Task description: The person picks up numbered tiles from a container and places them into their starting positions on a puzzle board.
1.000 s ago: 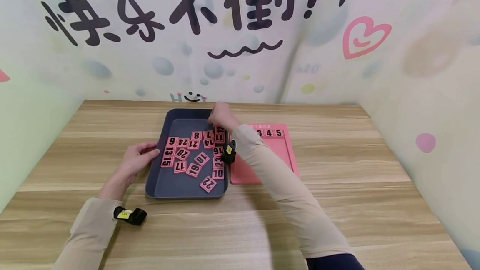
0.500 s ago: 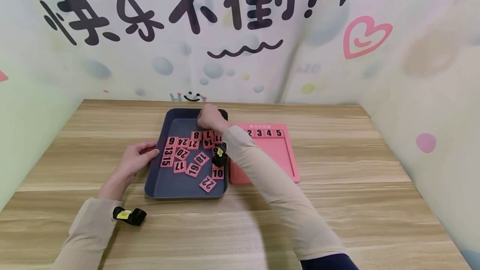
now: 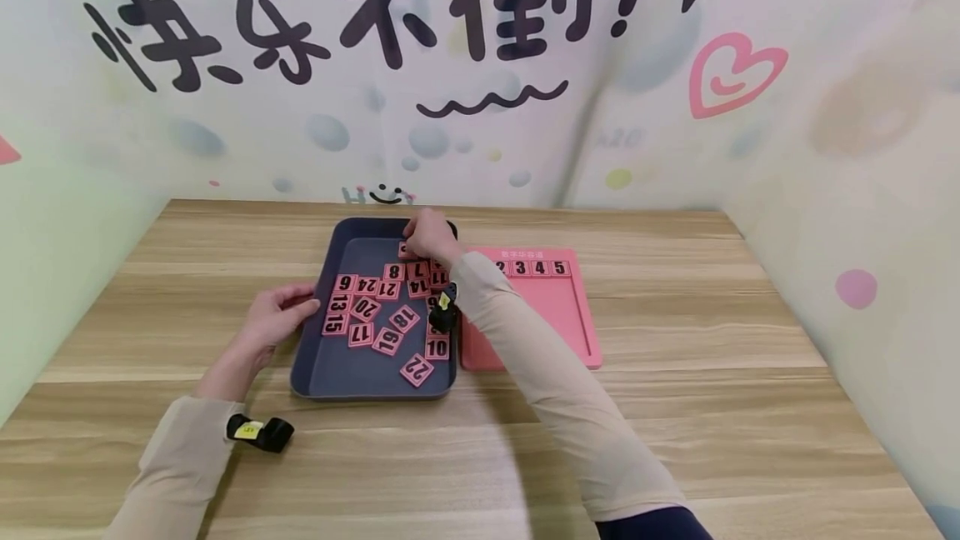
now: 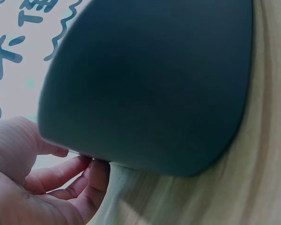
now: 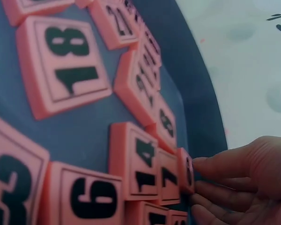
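Note:
On the table lies a dark blue tray (image 3: 360,377) with loose pink number tiles. My left hand (image 3: 276,315) grips its left rim; in the left wrist view, thumb and fingers (image 4: 99,180) meet at the tray's edge. Over the tray's far right part, my right hand (image 3: 433,236) pinches a small number tile (image 5: 186,169) by its edge, just beyond tiles 7 (image 5: 168,176) and 8 (image 5: 166,123). In the head view this tile (image 3: 406,251) peeks out left of the hand. The right hand and wrist cover several tiles along the tray's right side.
Right beside the tray lies a pink puzzle board (image 3: 551,307); tiles 2 to 5 show in its top row, and the right sleeve (image 3: 540,357) crosses it. A printed wall (image 3: 480,148) stands behind the table (image 3: 712,407).
My right hand has moved left from the tray's far right corner, then slightly back right, and a tile now shows beside its fingers. The left hand has stayed on the rim.

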Available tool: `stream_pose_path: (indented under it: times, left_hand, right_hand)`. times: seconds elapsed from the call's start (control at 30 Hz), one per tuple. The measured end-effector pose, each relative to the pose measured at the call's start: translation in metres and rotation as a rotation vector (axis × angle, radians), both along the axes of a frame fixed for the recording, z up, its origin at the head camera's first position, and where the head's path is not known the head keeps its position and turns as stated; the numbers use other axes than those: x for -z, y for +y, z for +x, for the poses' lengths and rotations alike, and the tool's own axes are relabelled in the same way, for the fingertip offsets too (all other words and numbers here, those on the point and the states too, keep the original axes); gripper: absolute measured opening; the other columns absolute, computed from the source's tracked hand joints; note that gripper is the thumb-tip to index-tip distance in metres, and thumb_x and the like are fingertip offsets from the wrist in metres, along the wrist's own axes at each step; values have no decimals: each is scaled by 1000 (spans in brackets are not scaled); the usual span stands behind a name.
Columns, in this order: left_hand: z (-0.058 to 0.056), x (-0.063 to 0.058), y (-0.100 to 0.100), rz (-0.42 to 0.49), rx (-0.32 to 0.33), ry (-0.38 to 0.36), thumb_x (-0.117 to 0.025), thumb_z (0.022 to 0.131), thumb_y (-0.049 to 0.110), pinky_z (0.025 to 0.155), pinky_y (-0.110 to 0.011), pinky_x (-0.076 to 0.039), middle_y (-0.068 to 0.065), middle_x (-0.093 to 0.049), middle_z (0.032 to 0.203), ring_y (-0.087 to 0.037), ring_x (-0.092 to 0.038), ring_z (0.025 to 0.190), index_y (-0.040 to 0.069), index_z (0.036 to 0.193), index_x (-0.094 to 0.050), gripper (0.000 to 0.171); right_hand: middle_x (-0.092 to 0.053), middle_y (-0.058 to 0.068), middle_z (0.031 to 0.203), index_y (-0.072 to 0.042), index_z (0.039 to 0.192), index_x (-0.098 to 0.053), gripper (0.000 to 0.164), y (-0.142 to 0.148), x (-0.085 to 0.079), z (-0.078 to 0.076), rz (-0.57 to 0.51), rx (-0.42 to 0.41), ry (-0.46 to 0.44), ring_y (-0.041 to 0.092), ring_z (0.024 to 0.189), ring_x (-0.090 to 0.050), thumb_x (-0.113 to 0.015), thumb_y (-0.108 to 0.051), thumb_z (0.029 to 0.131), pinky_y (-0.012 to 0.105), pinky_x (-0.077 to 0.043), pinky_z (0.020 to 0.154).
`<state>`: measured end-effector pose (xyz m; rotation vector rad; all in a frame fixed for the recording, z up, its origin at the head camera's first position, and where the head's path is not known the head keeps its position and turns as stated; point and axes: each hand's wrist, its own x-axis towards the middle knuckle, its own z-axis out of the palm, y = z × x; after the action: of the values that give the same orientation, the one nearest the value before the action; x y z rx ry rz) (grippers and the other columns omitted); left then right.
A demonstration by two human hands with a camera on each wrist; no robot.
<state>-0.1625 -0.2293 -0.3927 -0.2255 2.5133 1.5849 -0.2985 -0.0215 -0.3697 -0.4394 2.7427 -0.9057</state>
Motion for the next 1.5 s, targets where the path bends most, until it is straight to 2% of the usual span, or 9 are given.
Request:
stream_pose_path:
  times: [0.17,0.27,0.33,0.43,0.73,0.9,1.0,1.2,1.5]
  left_hand:
    - [1,1,1,-3,1,-6,-50,96,11,73,-12,-43,-31,-47,130,-1,-49,88,-12,134,-41,45]
    - [2,1,1,-2,2,-3,-50,96,11,73,-12,-44,-31,-47,130,-2,-49,89,-12,134,-40,45]
    - [2,1,1,-1,2,0,-50,96,10,73,-12,-44,-31,-47,129,0,-49,87,-13,134,-41,45]
    - [2,2,1,1,1,-4,-50,96,10,73,-12,-44,-31,-47,129,0,-49,87,-13,134,-41,45]
    - [3,3,1,-4,-10,-14,-50,96,12,73,-12,-43,-31,-46,130,-4,-50,91,-12,134,-40,46]
    - [3,2,1,-5,-16,-20,-49,96,12,72,-11,-43,-30,-46,130,-11,-50,97,-12,135,-40,46]
    - [2,1,1,-3,-18,-23,-48,96,12,72,-10,-43,-30,-45,131,-19,-50,104,-11,135,-39,46]
    - [0,0,1,-6,-14,-18,-47,97,12,73,-11,-42,-30,-44,131,-28,-46,111,-12,135,-39,46]
    - [-1,-1,2,-8,-8,-18,-48,97,12,73,-12,-43,-30,-45,130,-20,-49,104,-12,135,-39,46]
  right_hand:
    - [-67,10,108,-4,104,-72,25,-2,5,0,80,-16,14,19,94,-63,-72,-15,82,29,-51,78]
    - [-67,5,86,-6,86,-73,10,-3,6,1,98,-23,23,13,72,-58,-72,-16,82,23,-48,63]
    - [-55,2,66,-7,69,-65,17,-3,6,0,109,-34,23,11,57,-45,-71,-16,83,21,-38,53]
    - [-40,-1,55,-9,59,-54,30,-1,5,0,97,-26,17,11,50,-31,-72,-16,82,22,-29,48]
    - [-40,-2,51,-9,58,-53,33,10,-15,2,17,4,-3,10,46,-32,-75,-18,80,22,-28,45]
    - [-54,2,71,-5,77,-64,18,26,-30,11,9,-38,39,13,64,-45,-75,-18,80,23,-38,55]
    - [-61,7,87,-2,91,-67,21,39,-35,18,8,-54,59,16,76,-51,-75,-18,80,25,-44,63]
    - [-63,8,87,-2,97,-68,23,68,-34,30,-52,-10,69,18,76,-53,-75,-12,78,26,-46,64]
    - [-63,9,83,1,97,-68,25,108,-17,46,-50,16,88,19,74,-53,-75,-14,78,28,-44,66]
